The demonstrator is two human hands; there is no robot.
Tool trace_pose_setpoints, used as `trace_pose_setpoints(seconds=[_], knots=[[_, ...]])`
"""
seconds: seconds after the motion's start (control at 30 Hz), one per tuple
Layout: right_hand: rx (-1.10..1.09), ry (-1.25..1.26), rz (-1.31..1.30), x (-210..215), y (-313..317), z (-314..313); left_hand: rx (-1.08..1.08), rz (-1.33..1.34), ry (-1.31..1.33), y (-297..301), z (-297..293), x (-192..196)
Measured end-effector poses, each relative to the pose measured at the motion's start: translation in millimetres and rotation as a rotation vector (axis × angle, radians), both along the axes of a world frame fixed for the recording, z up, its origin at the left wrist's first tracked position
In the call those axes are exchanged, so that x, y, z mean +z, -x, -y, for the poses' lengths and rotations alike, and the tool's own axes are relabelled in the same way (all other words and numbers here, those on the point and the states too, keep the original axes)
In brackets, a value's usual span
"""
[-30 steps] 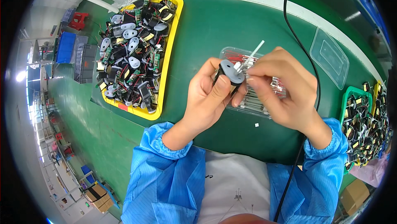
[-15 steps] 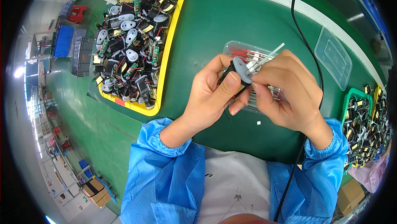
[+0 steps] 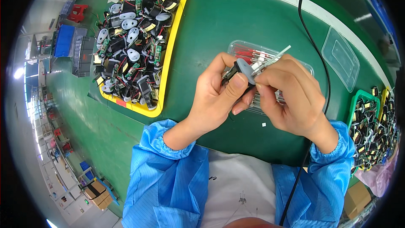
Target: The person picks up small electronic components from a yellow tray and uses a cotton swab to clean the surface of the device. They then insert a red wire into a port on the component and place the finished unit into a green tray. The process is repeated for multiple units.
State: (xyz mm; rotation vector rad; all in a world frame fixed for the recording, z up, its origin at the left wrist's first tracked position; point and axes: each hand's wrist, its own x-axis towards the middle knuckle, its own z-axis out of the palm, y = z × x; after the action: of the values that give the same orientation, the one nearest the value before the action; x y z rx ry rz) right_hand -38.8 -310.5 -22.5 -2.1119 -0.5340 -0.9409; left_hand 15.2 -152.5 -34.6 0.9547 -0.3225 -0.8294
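Note:
My left hand (image 3: 215,95) grips a small black coil part with a grey oval cap (image 3: 243,69), thumb pressed on the cap. My right hand (image 3: 291,97) pinches metal tweezers (image 3: 273,58) whose tips touch the cap. Both hands hover over a clear plastic tray (image 3: 249,51) that holds thin red-sleeved wire pieces. The lower half of this tray is hidden by my hands.
A yellow tray (image 3: 171,42) heaped with similar black coil parts lies at the upper left on the green mat. A green tray (image 3: 358,101) of more parts sits at the right edge. An empty clear lid (image 3: 340,58) lies at the upper right. A black cable (image 3: 314,46) crosses the mat.
Both hands with the part have stayed together, shifting slightly in the picture. The tweezers have come down closer onto the grey cap.

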Motion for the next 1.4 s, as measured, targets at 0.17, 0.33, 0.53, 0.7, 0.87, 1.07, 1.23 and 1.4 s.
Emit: trace_pose_setpoints(seconds=[0.17, 0.33, 0.53, 0.7, 0.87, 1.07, 1.23, 1.4], knots=[[-0.066, 0.052, 0.054, -4, 3, -7, 0.061, 0.030, 0.005, 7, 3, -2], [-0.068, -0.009, 0.020, -1, 7, -11, 0.016, -0.127, 0.086, 9, 3, 0], [0.025, -0.234, -0.116, 6, 5, -1, -0.087, -0.189, 0.166, 4, 2, 3], [-0.011, -0.242, -0.109, 5, 4, -3, -0.091, -0.198, 0.167, 3, 2, 4], [-0.011, -0.060, 0.028, 1, 1, -2, -0.041, -0.246, 0.158, 5, 4, 6], [-0.033, 0.073, 0.058, 1, 5, -4, -0.017, 0.004, 0.108, 2, -2, -4], [-0.047, 0.049, 0.054, -3, 6, -6, 0.083, 0.113, -0.016, 5, 2, 1], [0.063, -0.188, -0.108, 9, 3, 2, -0.006, 0.001, 0.128, 4, 1, 0]])
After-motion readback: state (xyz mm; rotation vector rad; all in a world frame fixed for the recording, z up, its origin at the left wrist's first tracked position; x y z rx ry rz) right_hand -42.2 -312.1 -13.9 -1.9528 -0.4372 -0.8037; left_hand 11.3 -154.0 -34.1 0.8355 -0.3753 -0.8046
